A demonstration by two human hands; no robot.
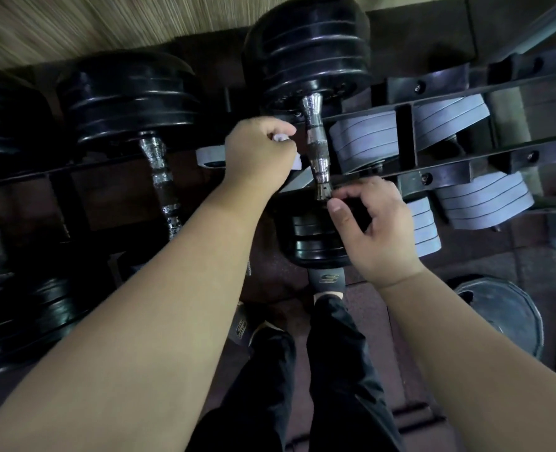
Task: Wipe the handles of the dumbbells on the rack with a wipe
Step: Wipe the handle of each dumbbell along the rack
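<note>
A black dumbbell lies on the rack [446, 83] in the middle, its chrome handle [317, 145] running from the far head [306, 50] to the near head [315, 239]. My left hand [258, 154] is curled round a crumpled white wipe [281, 138], just left of the handle and not touching it. My right hand [372, 220] rests at the near end of that handle, thumb and fingertips at the collar above the near head. A second black dumbbell lies to the left, its chrome handle [162, 181] bare.
Grey plate dumbbells [364, 141] sit on a lower rail to the right, more [485, 200] beyond. A round weight plate [505, 314] lies on the floor at right. My legs and shoes [327, 282] stand under the rack's front.
</note>
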